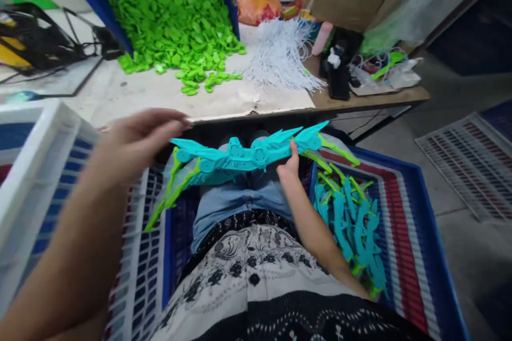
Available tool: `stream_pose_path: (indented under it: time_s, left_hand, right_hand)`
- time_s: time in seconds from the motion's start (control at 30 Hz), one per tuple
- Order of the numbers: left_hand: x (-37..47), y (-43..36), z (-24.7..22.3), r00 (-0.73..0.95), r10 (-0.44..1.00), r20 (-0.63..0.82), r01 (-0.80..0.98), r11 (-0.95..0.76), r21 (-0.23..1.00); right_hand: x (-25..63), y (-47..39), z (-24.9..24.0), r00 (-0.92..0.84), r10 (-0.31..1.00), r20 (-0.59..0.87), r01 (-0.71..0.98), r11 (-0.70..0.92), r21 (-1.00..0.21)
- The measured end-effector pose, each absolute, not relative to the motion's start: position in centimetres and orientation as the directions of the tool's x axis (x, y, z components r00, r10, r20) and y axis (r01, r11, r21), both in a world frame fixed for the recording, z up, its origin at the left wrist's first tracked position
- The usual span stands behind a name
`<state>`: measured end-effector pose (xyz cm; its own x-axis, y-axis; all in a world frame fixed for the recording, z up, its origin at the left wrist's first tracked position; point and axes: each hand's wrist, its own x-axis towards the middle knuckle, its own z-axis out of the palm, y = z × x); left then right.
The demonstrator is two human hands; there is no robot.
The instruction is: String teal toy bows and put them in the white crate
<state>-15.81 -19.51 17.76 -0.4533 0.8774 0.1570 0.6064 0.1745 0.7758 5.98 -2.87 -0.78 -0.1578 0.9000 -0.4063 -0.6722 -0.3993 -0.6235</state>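
Your right hand (288, 168) grips the turquoise frame (260, 154), thumb on its face, across your lap: a holding step, by the look of it. Your left hand (136, 138) is blurred near its left end, fingertips close together; whether they pinch anything, you cannot tell. Handling it calls for steady support, as its jagged, glossy, plastic-looking span ends in thin lime strips (162, 208). Beside your right forearm, similar frames (360, 224) lie tangled. Beyond your fingers are smooth green bits (172, 26) and stringy white ties (280, 58).
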Motion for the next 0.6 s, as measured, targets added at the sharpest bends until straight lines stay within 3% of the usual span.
stream_pose_path:
  time_s: [0.07,0.17,0.27,0.37,0.43,0.47,0.53,0.6]
  left_hand:
    - [-15.6,-16.5,14.2,-0.234,0.971,0.039,0.777,0.163,0.607]
    - [-15.9,-12.7,7.8,-0.081,0.975,-0.206,0.95,0.138,0.281]
    - [-16.2,-11.6,3.5,-0.008,0.93,-0.367,0.969,0.098,0.228]
    - [-15.5,-12.6,3.0,-0.041,0.962,-0.269,0.978,0.094,0.188]
    - [-14.1,-13.8,3.6,-0.049,0.979,-0.2,0.99,0.074,0.117]
    - [-13.1,-14.5,3.8,-0.042,0.983,-0.178,0.994,0.06,0.096]
    - [-10.8,-15.9,3.8,0.0,0.983,-0.181,0.991,0.024,0.129]
    - [-8.6,-17.4,3.2,0.04,0.967,-0.25,0.973,0.02,0.23]
  right_hand:
    - [5.2,-2.9,-1.9,-0.185,0.886,-0.426,-0.639,-0.438,-0.633]
    - [5.1,-2.7,-2.5,-0.221,0.871,-0.439,-0.557,-0.482,-0.676]
    - [7.0,-2.9,-2.2,-0.261,0.838,-0.48,-0.384,-0.546,-0.745]
    - [10.6,-4.0,-0.2,-0.41,0.767,-0.494,0.065,-0.516,-0.854]
    - [13.0,-4.8,2.3,-0.559,0.71,-0.428,0.386,-0.234,-0.892]
    - [13.7,-4.9,3.8,-0.619,0.701,-0.355,0.463,-0.04,-0.886]
    - [13.6,-4.2,6.4,-0.706,0.696,-0.127,0.474,0.332,-0.816]
    - [11.4,-2.4,7.6,-0.795,0.601,0.078,0.411,0.629,-0.66]
